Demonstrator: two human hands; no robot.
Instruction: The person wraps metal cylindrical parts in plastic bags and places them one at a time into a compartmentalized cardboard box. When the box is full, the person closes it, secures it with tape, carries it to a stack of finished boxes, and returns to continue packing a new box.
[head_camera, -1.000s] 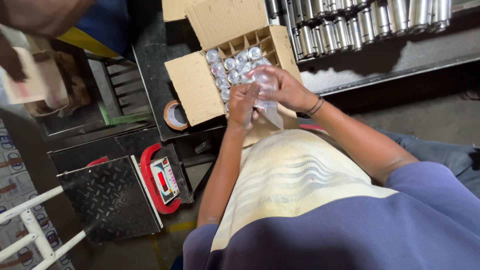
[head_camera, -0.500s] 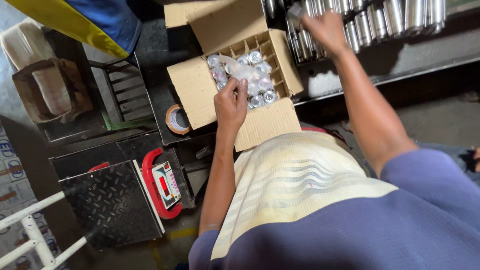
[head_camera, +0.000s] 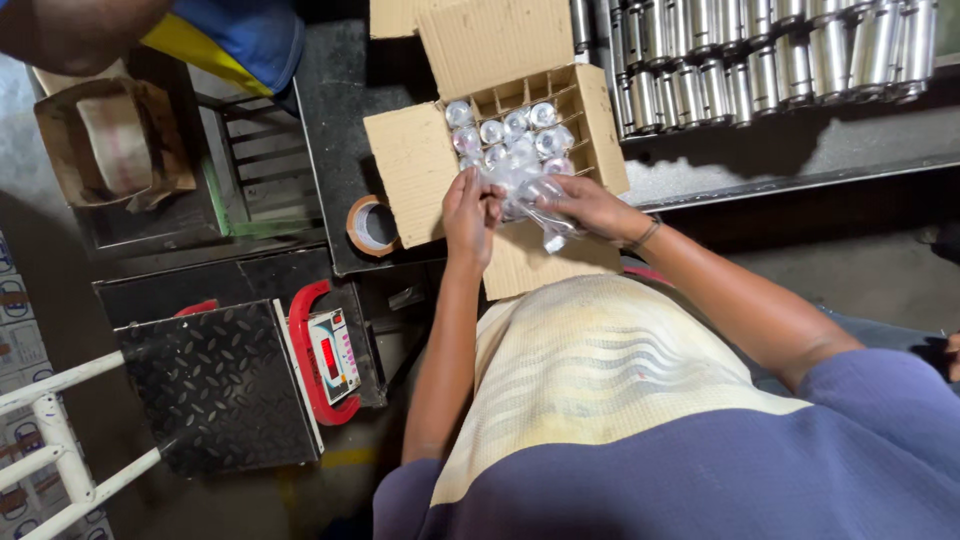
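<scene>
Both hands work over the open cardboard box (head_camera: 500, 160) with its divider grid. The left hand (head_camera: 468, 212) and right hand (head_camera: 590, 208) have their fingers pinched on a clear plastic bag (head_camera: 530, 190) around a metal part, at the box's near edge. Wrapped parts (head_camera: 505, 130) fill the far cells. Best to keep the bag taut and lower it straight into a free cell. A tape roll (head_camera: 372, 226) lies left of the box; bare metal cylinders (head_camera: 760, 50) stand to its right.
</scene>
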